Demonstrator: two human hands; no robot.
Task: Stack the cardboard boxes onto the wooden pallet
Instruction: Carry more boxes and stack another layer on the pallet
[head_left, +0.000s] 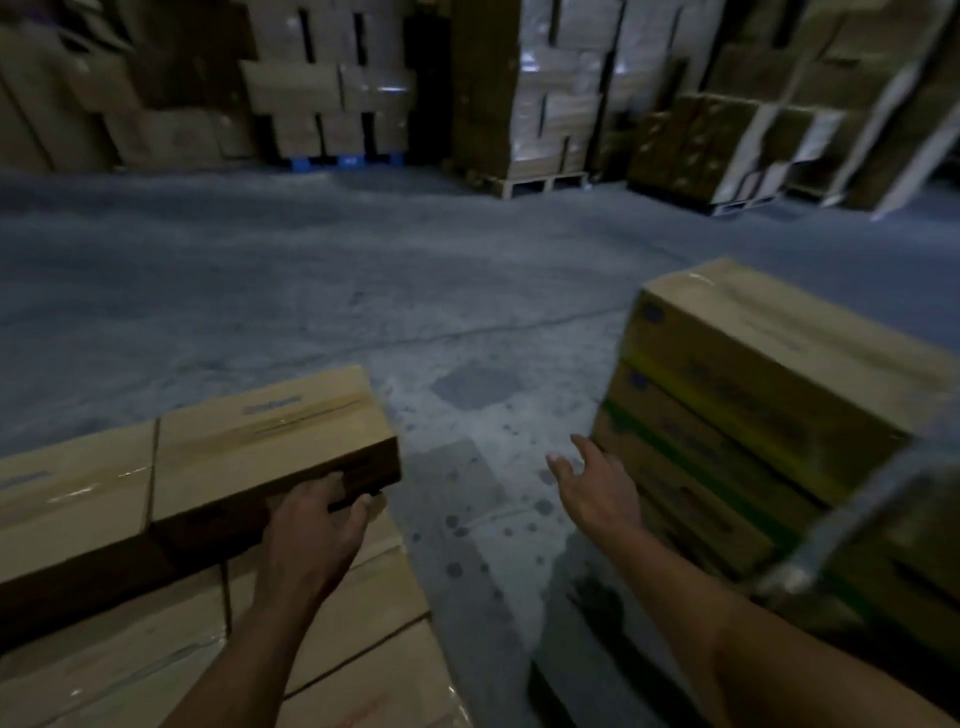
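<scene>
We see our left hand (317, 525) curled around the near right corner of a long flat cardboard box (270, 452), fingers wrapped under its dark front edge and clamped on it. That box lies on the top of a low stack of boxes (363, 613) at the lower left, next to another box of the same kind (72, 493) on its left, their ends touching. The held box's right end reaches almost to the stack's right edge, which runs diagonally down toward the bottom of the frame. Any pallet under this stack is hidden from us

Our right hand (597, 488) is held out open, fingers apart, holding nothing — it hangs just beside the left face of a second stack of cardboard boxes (753, 395) on the right, and whether it touches we cannot tell. That stack shows several layers with yellow and green bands along their edges, blurred. Something grey and blurred crosses its lower right corner

Between the two stacks a lane of bare concrete floor (467, 395) runs away from us, speckled with dark spots — it widens into a broad open stretch. At the far side stand tall wrapped loads of cartons (550, 93), one on a wooden pallet (540, 184), well apart from both hands
</scene>
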